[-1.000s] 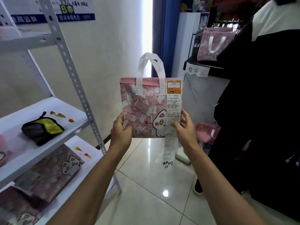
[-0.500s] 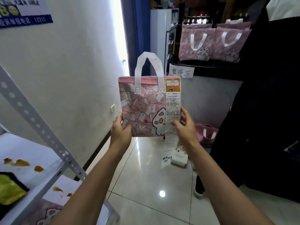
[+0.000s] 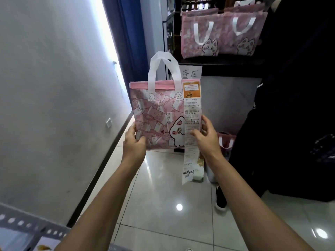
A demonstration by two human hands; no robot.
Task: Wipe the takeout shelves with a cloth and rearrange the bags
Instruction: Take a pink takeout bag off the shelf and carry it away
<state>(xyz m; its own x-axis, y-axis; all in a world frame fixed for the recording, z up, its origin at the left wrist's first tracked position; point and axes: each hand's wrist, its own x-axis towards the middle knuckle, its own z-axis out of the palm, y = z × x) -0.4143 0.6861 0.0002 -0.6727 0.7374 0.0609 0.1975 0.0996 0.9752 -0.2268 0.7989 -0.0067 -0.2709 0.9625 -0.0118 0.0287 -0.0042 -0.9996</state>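
Both arms reach forward. The left hand [image 3: 134, 144] and right hand [image 3: 206, 140] hold a pink cat-print fabric tote bag [image 3: 157, 116] upright. Their fingers curl round its lower corners, a long white paper receipt [image 3: 191, 127] under the right thumb.

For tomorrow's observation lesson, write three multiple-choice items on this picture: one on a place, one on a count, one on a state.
1. Where does the receipt hang?
A. On the held bag's right side
B. On the floor
C. On the wall

2. How many pink bags stand on the dark counter?
A. None
B. Two
C. Five

3. How is the held bag carried?
A. By its handles
B. Under an arm
C. By its lower sides

Key: 1 A, it runs down past the bag's bottom edge. 2 B, bags and. 3 C, left hand and right hand grip there.
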